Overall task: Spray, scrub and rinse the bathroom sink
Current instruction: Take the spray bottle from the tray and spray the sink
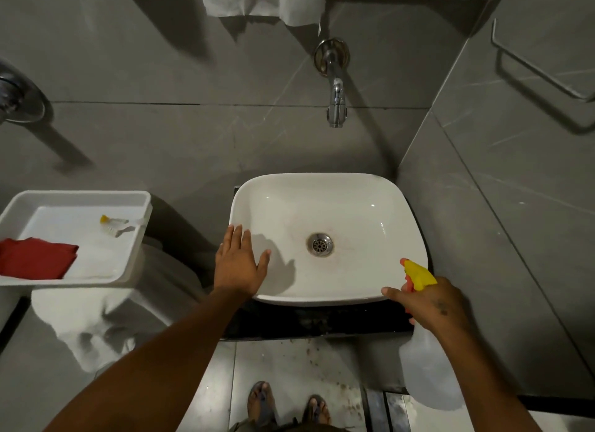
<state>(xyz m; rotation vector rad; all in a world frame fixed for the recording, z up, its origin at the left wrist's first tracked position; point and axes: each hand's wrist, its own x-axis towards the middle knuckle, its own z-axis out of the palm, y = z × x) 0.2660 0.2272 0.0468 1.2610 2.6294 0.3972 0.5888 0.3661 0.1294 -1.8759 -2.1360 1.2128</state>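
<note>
White ceramic sink [370,206] centre, dry-looking, drain [319,244] mid-bowl. Left hand [240,264] flat, fingers spread, on rim at 9 o'clock. Right hand [428,306] grip wrapped round spray bottle [425,351] at 4 o'clock, nozzle aimed inward. Sweep mist across bowl evenly, walls included.

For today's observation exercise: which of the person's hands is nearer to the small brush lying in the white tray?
Left. The left hand rests on the sink's left rim, just right of the tray holding the brush. The right hand holds the spray bottle at the sink's far right corner.
</note>
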